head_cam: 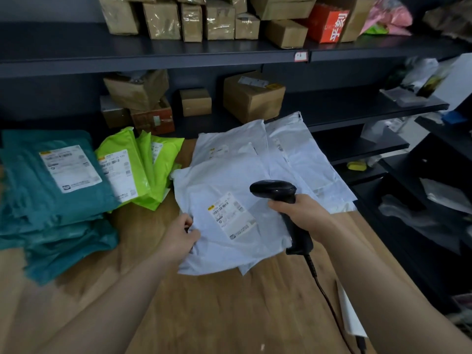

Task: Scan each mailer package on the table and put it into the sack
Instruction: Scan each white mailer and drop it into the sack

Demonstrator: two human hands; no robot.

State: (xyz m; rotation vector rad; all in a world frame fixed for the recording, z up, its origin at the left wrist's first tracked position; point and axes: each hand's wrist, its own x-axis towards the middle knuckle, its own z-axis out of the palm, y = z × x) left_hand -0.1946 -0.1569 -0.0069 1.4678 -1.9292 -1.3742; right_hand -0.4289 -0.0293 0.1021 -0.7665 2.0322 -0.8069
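A white mailer with a shipping label lies on top of a pile of white mailers on the wooden table. My left hand pinches its left edge. My right hand grips a black barcode scanner, whose head hangs just above and to the right of the label. The scanner's cable trails toward me. Teal mailers are stacked at the left, with lime green mailers beside them. No sack is in view.
Dark shelves with cardboard boxes run behind the table. More dark shelving with bagged items stands at the right, close to the table edge. A white sheet lies at the table's near right edge.
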